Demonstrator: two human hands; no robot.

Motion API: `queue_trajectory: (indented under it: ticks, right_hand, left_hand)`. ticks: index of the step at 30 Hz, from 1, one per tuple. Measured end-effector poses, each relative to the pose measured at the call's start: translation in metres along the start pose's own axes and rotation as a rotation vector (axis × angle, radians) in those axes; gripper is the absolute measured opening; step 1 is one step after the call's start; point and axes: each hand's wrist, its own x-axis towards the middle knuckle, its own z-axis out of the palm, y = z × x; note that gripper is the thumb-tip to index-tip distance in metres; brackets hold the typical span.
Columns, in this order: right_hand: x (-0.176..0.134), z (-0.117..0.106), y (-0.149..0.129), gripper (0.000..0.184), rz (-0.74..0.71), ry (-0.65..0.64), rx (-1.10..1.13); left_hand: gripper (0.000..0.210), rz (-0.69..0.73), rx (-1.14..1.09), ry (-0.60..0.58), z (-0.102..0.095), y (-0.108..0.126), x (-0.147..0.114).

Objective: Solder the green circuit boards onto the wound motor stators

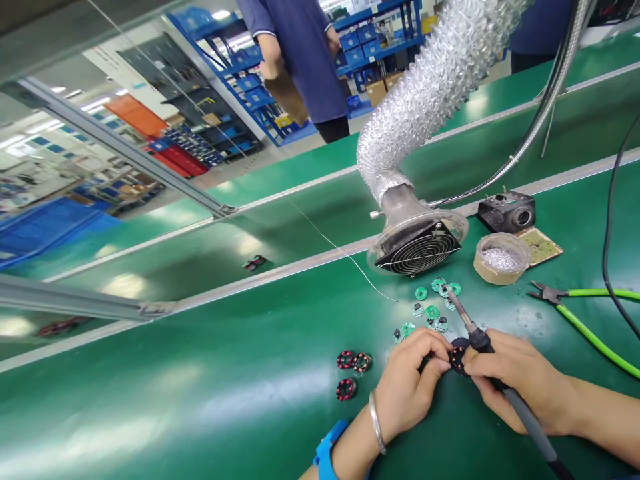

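My left hand (407,380) pinches the left edge of a small black ring-shaped part (457,360) with copper-coloured segments. A soldering iron (479,339) lies in my right hand (525,383), its metal tip pointing up and away, apart from the ring. The thumb and forefinger of that hand are at the ring's right side. Just beyond my hands are several small green ring-shaped circuit boards (433,312), some with black components. Left of my left hand sit 3 ring parts (346,390) with red or copper-coloured segments.
A fume extractor hood (423,250) hangs on a silver flexible duct (425,93) behind the boards. To its right stand a tub of metal shavings (500,273), a sponge tray (543,247) and a black holder (507,212). Green-handled side cutters (553,293) lie right. A person (305,60) stands beyond.
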Motion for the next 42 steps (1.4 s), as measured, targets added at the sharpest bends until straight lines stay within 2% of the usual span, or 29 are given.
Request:
queue_trajectory:
  ticks: [4, 6, 8, 12, 16, 18, 20, 22, 25, 29, 31, 34, 37, 40, 42]
  right_hand:
    - [-0.002, 0.004, 0.002, 0.023, -0.065, -0.039, -0.111]
    - [-0.002, 0.006, 0.001, 0.021, -0.055, -0.047, -0.069]
    - [-0.001, 0.006, -0.001, 0.019, -0.013, -0.041, 0.022]
    - [0.005, -0.001, -0.008, 0.021, 0.034, 0.079, 0.199]
    - [0.010, -0.012, -0.005, 0.029, 0.036, 0.188, 0.209]
    - [0.011, -0.015, 0.000, 0.029, 0.061, 0.134, 0.139]
    - [0.012, -0.017, 0.003, 0.030, 0.093, 0.024, 0.084]
    - [0.014, -0.016, 0.004, 0.033, 0.113, -0.054, 0.073]
    - [0.017, -0.010, 0.003, 0.030, 0.098, -0.070, 0.063]
    - [0.018, -0.004, 0.003, 0.022, 0.065, -0.046, 0.002]
    - [0.018, -0.003, 0.004, 0.021, 0.063, -0.042, -0.010]
    - [0.017, -0.004, 0.005, 0.025, 0.062, -0.059, 0.007]
    - [0.018, -0.008, 0.004, 0.029, 0.034, -0.044, 0.021]
    - [0.021, -0.012, 0.002, 0.030, -0.042, 0.059, 0.032]
    - [0.024, -0.014, -0.002, 0.033, -0.102, 0.089, 0.044]
  left_hand:
    - [0.008, 0.040, -0.031, 0.054, -0.001, 0.000, -0.005]
    - [0.005, 0.114, 0.038, 0.047, 0.000, 0.000, -0.006]
    - [0.017, 0.186, 0.159, 0.029, 0.004, 0.000, -0.004]
    - [0.015, 0.304, 0.323, 0.024, 0.010, -0.001, -0.001]
    - [0.015, 0.359, 0.240, 0.060, 0.002, 0.001, -0.002]
    - [0.012, 0.340, 0.229, 0.132, -0.007, 0.003, -0.004]
    - [0.012, 0.281, 0.295, 0.211, -0.014, 0.004, -0.005]
    - [0.013, 0.206, 0.388, 0.227, -0.019, 0.005, -0.005]
    - [0.014, 0.108, 0.500, 0.126, -0.021, 0.005, -0.006]
    - [0.028, -0.003, 0.629, -0.002, -0.016, 0.002, -0.009]
    - [0.023, -0.028, 0.639, -0.034, -0.013, 0.000, -0.010]
    - [0.017, -0.018, 0.583, -0.040, -0.012, -0.001, -0.010]
    - [0.015, 0.023, 0.461, 0.046, -0.012, 0.001, -0.010]
    - [0.016, -0.040, 0.140, 0.157, -0.008, 0.007, -0.011]
    - [0.015, -0.120, -0.146, 0.177, -0.003, 0.012, -0.010]
